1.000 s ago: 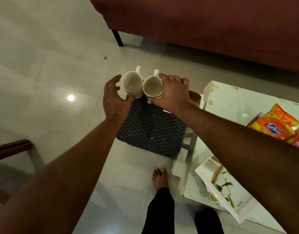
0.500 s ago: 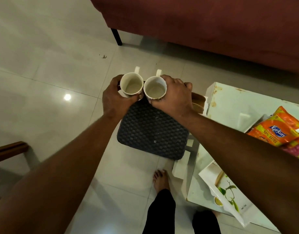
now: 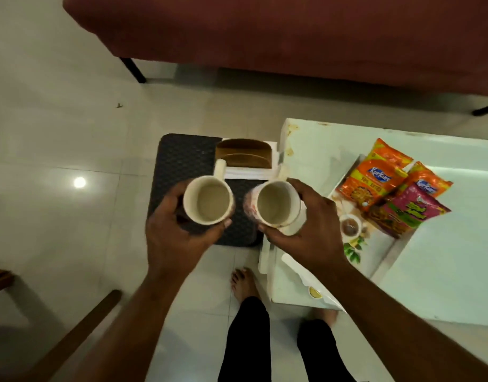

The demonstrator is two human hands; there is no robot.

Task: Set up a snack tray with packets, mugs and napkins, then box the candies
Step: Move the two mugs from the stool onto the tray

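**Cream mugs held over dark mat**

Cream-coloured and empty, the left mug (image 3: 208, 200) sits in the left hand (image 3: 176, 238), fingers wrapped around its side, above a dark woven mat (image 3: 182, 164). Just right, the right hand (image 3: 309, 232) clasps the second mug (image 3: 274, 203) the same way. Farther right, orange and pink snack packets (image 3: 389, 186) lie on a tray (image 3: 375, 260) on the white table (image 3: 444, 271).

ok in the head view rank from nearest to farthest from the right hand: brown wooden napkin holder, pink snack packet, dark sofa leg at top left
From the right hand:
1. Pink snack packet, on the tray to its right.
2. Brown wooden napkin holder, up and left, on the dark stool.
3. Dark sofa leg, far up left on the floor.
The first two are fairly close to call.
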